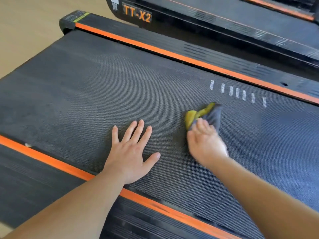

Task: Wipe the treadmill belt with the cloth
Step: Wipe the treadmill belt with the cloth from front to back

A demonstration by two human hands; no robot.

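Pale tan floor (25, 31), with a second treadmill (224, 19) alongside.

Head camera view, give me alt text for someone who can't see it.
A person's right hand holds a grey and yellow cloth on a black treadmill belt, while the left hand rests flat, fingers spread, beside it. Orange stripes edge the belt; a second treadmill stands beyond.

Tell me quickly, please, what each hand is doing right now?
Left hand: open, fingers spread flat on the treadmill belt.
Right hand: gripping the cloth against the belt.
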